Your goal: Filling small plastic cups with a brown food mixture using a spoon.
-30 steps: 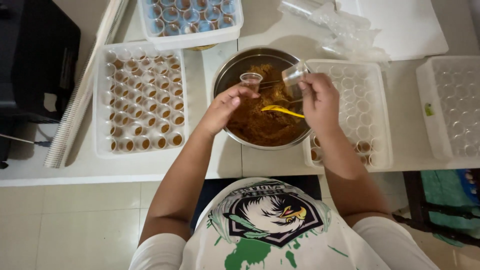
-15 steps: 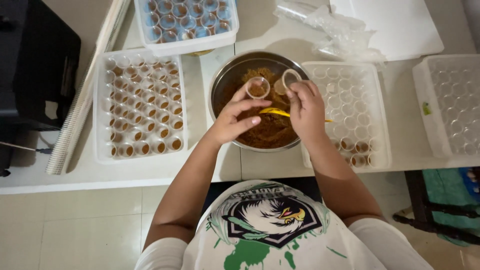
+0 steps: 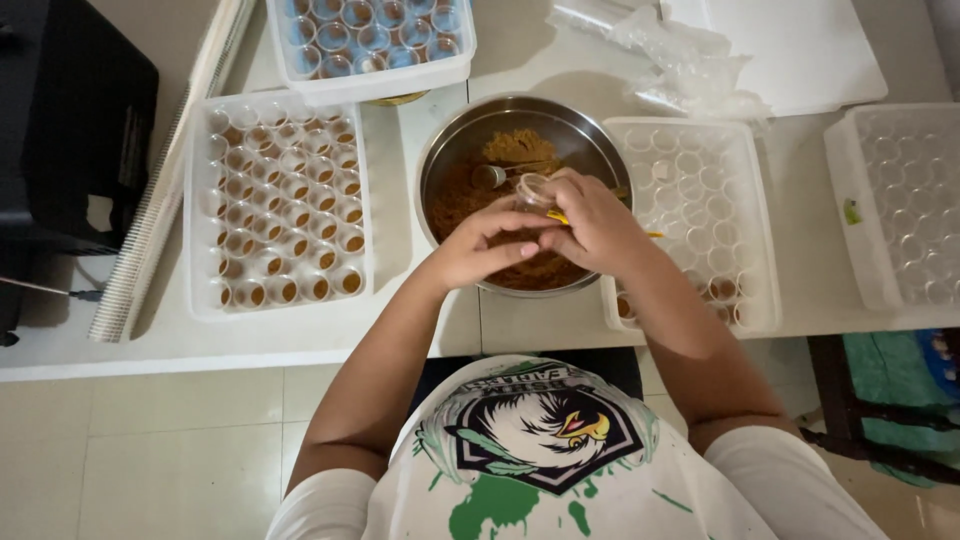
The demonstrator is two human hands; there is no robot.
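**Small cup held over a bowl of brown powder**

On a white desk (image 3: pixel 300 345), a metal bowl (image 3: pixel 450 165) of brown powder is flanked by cup trays. Above it, a small clear cup (image 3: pixel 533 190) is pinched between the closed left hand (image 3: pixel 480 250) and right hand (image 3: pixel 595 225), fingertips touching.

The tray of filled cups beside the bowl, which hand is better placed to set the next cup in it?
Probably the left hand: it is on the filled tray's side of the bowl.
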